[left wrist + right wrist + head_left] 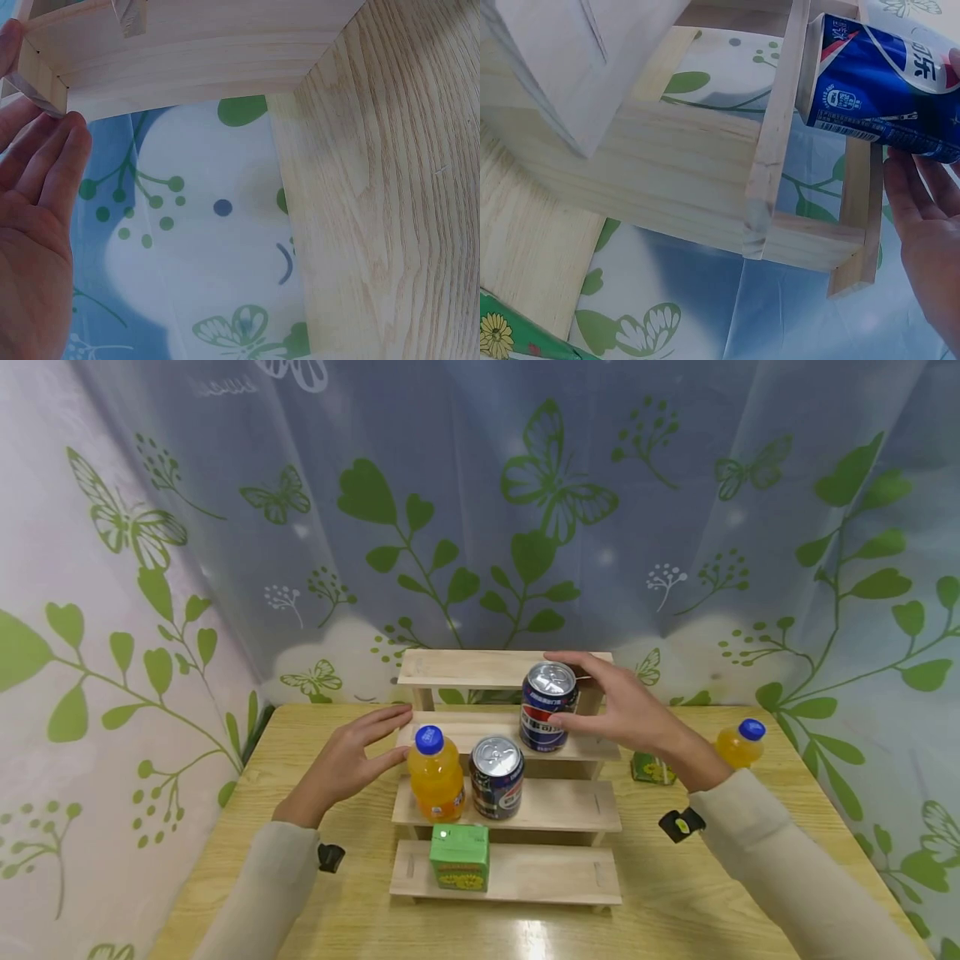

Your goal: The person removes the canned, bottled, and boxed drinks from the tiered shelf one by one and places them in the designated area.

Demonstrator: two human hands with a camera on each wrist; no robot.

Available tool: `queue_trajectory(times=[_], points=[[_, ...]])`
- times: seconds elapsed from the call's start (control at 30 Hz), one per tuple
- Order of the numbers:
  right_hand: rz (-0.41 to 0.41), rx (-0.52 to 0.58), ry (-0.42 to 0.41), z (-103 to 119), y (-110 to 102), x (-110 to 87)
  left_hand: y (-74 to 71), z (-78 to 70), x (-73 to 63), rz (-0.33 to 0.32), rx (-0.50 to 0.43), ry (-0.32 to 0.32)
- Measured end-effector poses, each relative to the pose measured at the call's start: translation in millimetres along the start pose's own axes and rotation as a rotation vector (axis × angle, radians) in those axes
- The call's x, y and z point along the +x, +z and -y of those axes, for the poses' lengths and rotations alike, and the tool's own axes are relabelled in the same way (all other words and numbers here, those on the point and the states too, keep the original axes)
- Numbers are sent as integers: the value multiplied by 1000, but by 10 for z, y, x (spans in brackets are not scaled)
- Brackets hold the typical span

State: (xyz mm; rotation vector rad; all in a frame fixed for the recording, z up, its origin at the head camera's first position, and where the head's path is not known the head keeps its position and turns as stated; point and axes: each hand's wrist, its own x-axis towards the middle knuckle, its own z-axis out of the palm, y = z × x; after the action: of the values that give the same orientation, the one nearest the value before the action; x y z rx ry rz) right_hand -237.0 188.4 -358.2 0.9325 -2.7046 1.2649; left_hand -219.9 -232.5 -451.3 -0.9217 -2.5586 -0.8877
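My right hand [626, 706] grips a blue Pepsi can [546, 714], thumb at its front and fingers behind. The can is upright at the right end of the second board from the top of a wooden step shelf [555, 868]. The right wrist view shows the can's base [808, 71] at the board; I cannot tell whether it fully rests there. My left hand [348, 760] holds the left end of the same board, thumb in front and fingers at the back. Near it, on the third board, stand an orange drink bottle [437, 781] and another Pepsi can [497, 785].
A green drink carton [460, 857] stands on the lowest board. Right of the shelf, another green carton [652, 768] and an orange bottle [741, 743] are partly behind my right forearm. A patterned curtain [465, 527] hangs behind the wooden table [330, 902].
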Motion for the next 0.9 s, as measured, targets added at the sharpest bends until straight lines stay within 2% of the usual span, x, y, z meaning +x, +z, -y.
queue_trajectory(times=[0.47, 0.7, 0.9], points=[[-29, 60, 42, -9, -3, -45, 12, -6, -4, 1, -6, -2], [-62, 90, 66, -5, -101, -122, -2, -19, -1, 2, -8, -5], [-90, 67, 79, 5, -239, -224, 1, -13, -7, -2, -5, -4]])
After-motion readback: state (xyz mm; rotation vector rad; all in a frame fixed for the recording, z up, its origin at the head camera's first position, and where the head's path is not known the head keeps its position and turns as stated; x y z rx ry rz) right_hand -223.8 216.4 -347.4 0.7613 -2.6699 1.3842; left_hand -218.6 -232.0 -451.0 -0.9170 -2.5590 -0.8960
